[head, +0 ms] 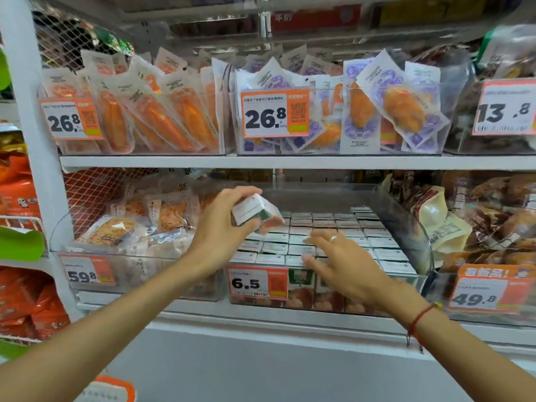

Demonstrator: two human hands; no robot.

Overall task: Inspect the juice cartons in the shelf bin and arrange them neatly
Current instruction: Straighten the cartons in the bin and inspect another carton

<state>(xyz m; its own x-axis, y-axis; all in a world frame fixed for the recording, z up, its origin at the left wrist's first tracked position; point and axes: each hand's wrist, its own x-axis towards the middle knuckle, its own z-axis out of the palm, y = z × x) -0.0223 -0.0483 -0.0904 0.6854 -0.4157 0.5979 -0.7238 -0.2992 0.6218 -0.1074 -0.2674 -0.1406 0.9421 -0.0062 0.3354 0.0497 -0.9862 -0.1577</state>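
L hand grips one tilted white-top carton at 10 o'clock above packed cartons, R hand fingers relaxed on them.

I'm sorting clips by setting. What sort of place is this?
Most likely a grocery shop aisle: shelves of clear bins with price tags, sealed snack packs, and rows of juice cartons in a bin tagged 6.5.
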